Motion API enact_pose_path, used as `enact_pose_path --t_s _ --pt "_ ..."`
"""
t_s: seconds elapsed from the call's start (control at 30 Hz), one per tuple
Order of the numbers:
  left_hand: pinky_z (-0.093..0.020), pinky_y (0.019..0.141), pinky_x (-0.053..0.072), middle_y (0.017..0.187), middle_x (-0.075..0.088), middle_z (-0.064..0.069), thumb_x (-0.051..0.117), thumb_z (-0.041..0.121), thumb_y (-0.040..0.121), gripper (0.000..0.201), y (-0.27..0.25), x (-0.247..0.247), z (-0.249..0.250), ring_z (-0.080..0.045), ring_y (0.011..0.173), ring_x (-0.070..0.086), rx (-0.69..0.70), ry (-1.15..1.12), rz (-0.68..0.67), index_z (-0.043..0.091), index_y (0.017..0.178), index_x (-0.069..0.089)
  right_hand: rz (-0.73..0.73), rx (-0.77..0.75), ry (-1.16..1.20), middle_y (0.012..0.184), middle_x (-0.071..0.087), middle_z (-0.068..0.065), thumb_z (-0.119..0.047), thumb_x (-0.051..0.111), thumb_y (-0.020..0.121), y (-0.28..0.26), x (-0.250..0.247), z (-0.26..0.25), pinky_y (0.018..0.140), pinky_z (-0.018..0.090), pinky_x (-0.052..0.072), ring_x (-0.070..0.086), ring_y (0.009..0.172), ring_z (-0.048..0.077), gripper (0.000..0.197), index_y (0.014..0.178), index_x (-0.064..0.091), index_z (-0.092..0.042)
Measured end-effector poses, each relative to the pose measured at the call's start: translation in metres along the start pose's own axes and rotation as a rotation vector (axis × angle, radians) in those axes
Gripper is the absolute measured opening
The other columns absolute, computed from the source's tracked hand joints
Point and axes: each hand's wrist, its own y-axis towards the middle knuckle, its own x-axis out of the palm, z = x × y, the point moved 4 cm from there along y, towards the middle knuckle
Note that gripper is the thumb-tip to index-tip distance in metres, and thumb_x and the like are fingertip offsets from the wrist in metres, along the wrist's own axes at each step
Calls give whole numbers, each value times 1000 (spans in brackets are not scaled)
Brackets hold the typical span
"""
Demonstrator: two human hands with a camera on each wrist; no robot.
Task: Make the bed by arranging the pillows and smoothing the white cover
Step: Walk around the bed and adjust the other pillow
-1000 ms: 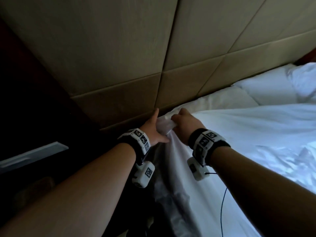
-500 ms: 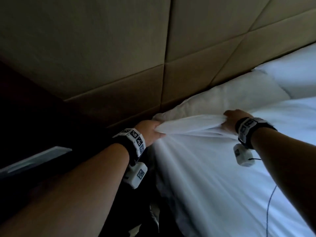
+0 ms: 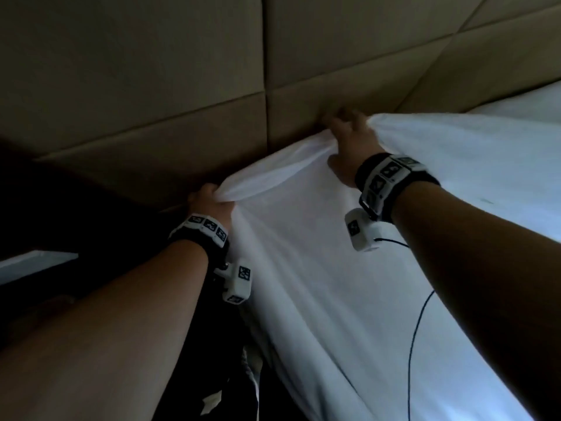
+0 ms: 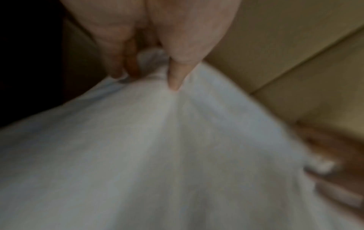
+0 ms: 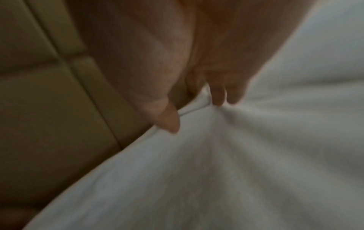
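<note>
The white cover (image 3: 349, 284) spreads over the bed and is lifted along its top edge near the headboard. My left hand (image 3: 209, 199) grips the cover's near corner, thumb and fingers pinching bunched cloth (image 4: 153, 74). My right hand (image 3: 349, 138) grips the same top edge farther right and higher, close to the headboard; its fingers curl into the fabric (image 5: 212, 99). The stretch of cover between the hands is pulled taut in a fold (image 3: 273, 174). The cover hides the pillows at the bed's head.
A padded beige headboard (image 3: 182, 86) fills the wall behind the bed. A dark gap and a pale ledge (image 3: 33, 265) lie left of the bed. A thin black cable (image 3: 416, 329) hangs from my right wrist over the cover.
My hands started together at the cover's corner. My right hand slid right along the top edge and up toward the headboard, raising the cover over the pillows; my left hand kept the corner.
</note>
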Motion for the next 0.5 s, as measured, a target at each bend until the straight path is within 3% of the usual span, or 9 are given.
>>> enact_pose_path --t_s 0.07,0.13,0.27,0.33,0.43,0.5 --pt "-46 111 40 159 34 -10 77 35 85 91 2 10 -9 -37 139 44 -156 0 -34 35 158 23 -311 16 -136 164 -12 -1 -23 53 92 13 51 14 118 50 27 11 149 37 78 153 12 -47" --pt "-49 114 39 161 34 -10 80 36 81 107 -1 23 -17 -38 139 44 -196 -25 -137 38 161 10 -440 32 -198 165 -9 -1 -32 52 92 16 89 29 119 52 23 6 151 36 76 154 11 -46" --pt "-46 112 42 157 42 -11 79 51 75 102 -14 56 -47 -36 136 48 -255 54 -345 25 159 28 -467 11 -246 163 12 2 -47 55 87 1 127 54 117 51 26 17 147 35 75 153 20 -41" --pt "-49 107 47 153 46 -13 76 56 70 103 -24 73 -62 -37 130 53 -310 30 -412 22 157 31 -446 5 -245 163 12 2 -50 57 86 -4 137 61 119 49 23 15 147 34 77 152 20 -41" --pt "-50 106 48 144 54 -18 73 49 80 79 -37 102 -81 -37 126 56 -349 -22 -468 11 145 48 -420 -3 -246 164 9 2 -54 54 86 -6 150 64 120 48 16 9 149 33 76 152 17 -41" --pt "-51 106 48 141 58 -16 74 61 58 94 -48 122 -92 -36 125 58 -363 -56 -520 13 136 55 -403 4 -236 164 7 1 -53 51 85 -10 158 65 121 48 12 6 150 31 76 152 16 -42"
